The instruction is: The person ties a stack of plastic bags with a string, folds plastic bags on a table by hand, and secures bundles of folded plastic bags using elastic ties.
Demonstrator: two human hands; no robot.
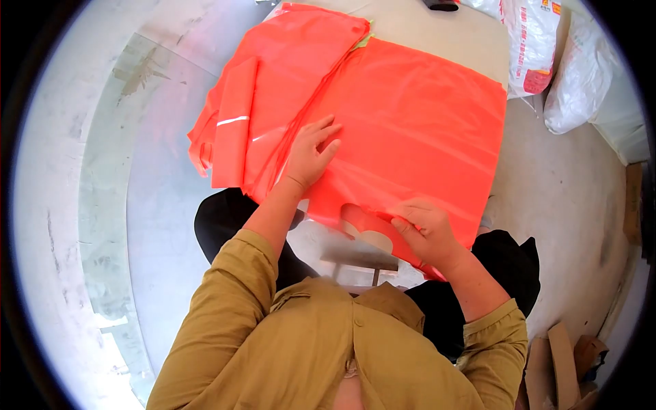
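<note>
A flat sheet of red plastic bags [430, 130] lies over the work surface in front of me, with a curved cut-out [369, 231] along its near edge. My left hand [312, 152] rests on the plastic near its left side, fingers spread and nothing gripped. At the near right edge, my right hand [427, 234] pinches the bag's margin between thumb and fingers. More red bags [301, 55] are piled on the left, overlapping the sheet. On top of that pile lies a narrow folded red bag [236, 130] with a white stripe.
Beige board [444, 31] shows beyond the bags. White printed sacks [529, 41] and a white plastic bag [581, 75] stand at the upper right. Cardboard pieces [562, 362] lean at the lower right. My knees in black flank the near edge.
</note>
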